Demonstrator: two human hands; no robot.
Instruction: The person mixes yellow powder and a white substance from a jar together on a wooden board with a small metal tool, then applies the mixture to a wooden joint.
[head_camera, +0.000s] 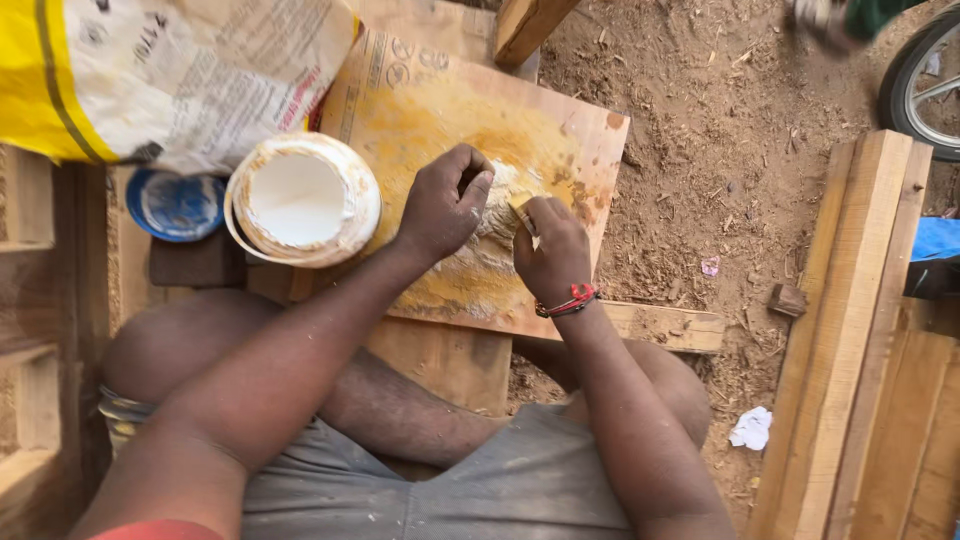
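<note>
Because the left hand (445, 205) pinches putty while the right hand (552, 250) grips a scraper (524, 207) at the board's (600, 140) right edge, paste could crumble off onto the dirt (720, 180).

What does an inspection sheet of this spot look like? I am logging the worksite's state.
Surface: wooden board on dirt, smeared with yellow powder.
Job's things: pale putty heaped on the board; small scraper in the right hand.
Clutter: open white tub, blue lid, printed sack, paper scrap.
Hands: left hand with fingers curled, pressing the putty; right hand closed on the scraper.
Cables: nothing seen.
Surroundings: stacked planks, a wheel, bare ground.
</note>
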